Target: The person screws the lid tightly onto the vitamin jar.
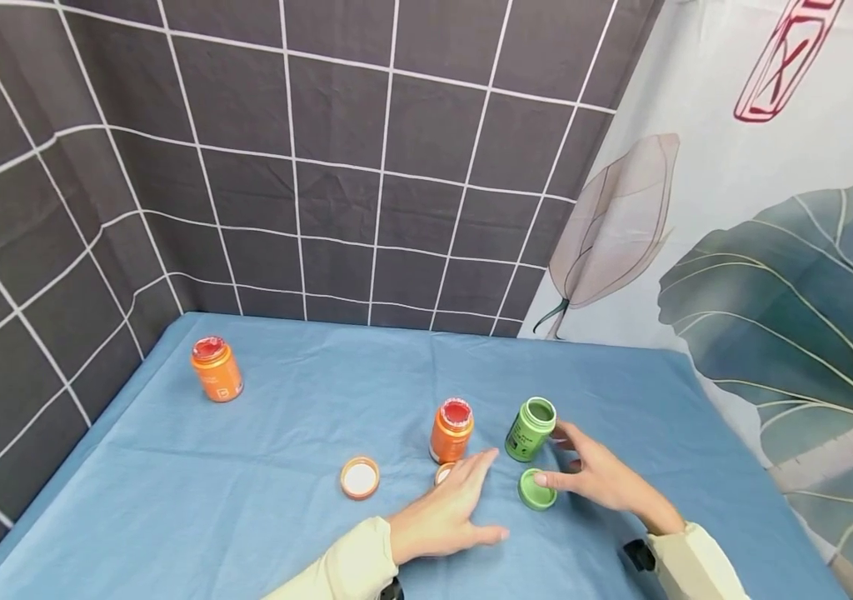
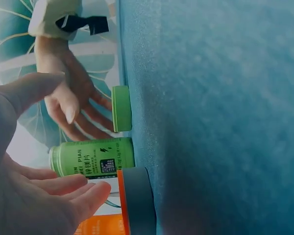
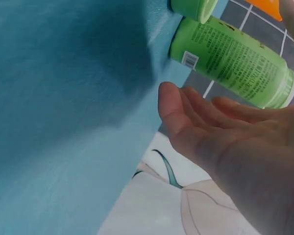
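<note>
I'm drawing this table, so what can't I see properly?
Head view: one orange lid, partly behind the left hand's fingers.
Left wrist: near orange bottle, cut off by bottom edge.
Right wrist: green lid, cut off by top edge.
Head view: far orange bottle, lettering too small.

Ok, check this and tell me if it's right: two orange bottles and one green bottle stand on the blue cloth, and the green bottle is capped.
Not quite: the green bottle is uncapped, with the green lid lying on the blue cloth in front of it, as the head view shows. Two orange bottles and one green bottle do stand there.
</note>
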`<state>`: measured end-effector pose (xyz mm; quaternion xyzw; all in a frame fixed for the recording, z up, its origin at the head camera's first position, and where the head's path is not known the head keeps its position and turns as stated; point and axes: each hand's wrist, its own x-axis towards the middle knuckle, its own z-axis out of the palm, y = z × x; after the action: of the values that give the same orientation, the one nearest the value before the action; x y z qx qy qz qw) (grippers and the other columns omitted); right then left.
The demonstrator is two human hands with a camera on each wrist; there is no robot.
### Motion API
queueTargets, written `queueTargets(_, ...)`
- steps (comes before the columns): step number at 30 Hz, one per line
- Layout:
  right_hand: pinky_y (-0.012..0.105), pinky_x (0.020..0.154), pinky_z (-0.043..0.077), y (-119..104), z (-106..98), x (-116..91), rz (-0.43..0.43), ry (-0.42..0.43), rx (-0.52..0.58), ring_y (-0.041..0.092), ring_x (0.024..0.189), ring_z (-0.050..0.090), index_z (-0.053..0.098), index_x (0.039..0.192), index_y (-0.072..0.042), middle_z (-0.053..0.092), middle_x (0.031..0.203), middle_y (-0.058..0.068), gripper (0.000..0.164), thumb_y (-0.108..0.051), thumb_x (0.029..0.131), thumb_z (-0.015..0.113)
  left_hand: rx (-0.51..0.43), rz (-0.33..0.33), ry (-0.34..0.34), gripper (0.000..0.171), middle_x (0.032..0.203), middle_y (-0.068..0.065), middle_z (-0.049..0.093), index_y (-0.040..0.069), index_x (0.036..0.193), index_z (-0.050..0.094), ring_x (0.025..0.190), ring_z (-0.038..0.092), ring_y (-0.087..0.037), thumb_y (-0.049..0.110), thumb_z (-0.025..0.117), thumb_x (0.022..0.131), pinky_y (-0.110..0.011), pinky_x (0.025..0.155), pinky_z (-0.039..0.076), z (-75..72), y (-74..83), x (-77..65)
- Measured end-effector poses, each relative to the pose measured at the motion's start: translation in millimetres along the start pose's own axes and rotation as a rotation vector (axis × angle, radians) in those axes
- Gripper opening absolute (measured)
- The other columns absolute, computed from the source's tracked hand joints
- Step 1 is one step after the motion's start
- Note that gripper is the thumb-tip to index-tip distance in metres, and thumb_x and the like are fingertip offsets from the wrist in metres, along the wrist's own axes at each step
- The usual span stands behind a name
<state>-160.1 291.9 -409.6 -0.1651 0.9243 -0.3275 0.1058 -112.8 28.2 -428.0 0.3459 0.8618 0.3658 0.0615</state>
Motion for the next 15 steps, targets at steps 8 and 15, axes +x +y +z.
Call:
queueTargets(8, 0.032, 0.071, 0.049, -1.1, 3.0, -19.8, -0.06, 0.086, -0.044, 0.026, 0.098, 0.056, 0.054, 0.119, -0.004, 0.057, 0.114, 0.011, 0.055, -0.038, 0.078, 0.071, -0.129, -0.086, -0.008, 0.084, 0.147, -0.007, 0.024, 0.012, 0.147, 0.013, 0.134, 0.025, -0.018, 0.043, 0.06, 0.085, -0.037, 0.105, 0.028, 3.3, 3.0, 8.9)
queueTargets(15, 0.028, 0.062, 0.046, -0.6, 14.8, -26.9, -0.187, 0.111, -0.116, 0.018, 0.087, 0.057, 0.057, 0.113, -0.011, 0.058, 0.106, 0.003, 0.048, -0.039, 0.077, 0.071, -0.15, -0.095, 0.061, 0.076, 0.145, -0.009, 0.029, 0.008, 0.145, 0.017, 0.133, 0.028, -0.02, 0.039, 0.055, 0.088, -0.039, 0.104, 0.029, 8.0, 6.7, 20.2)
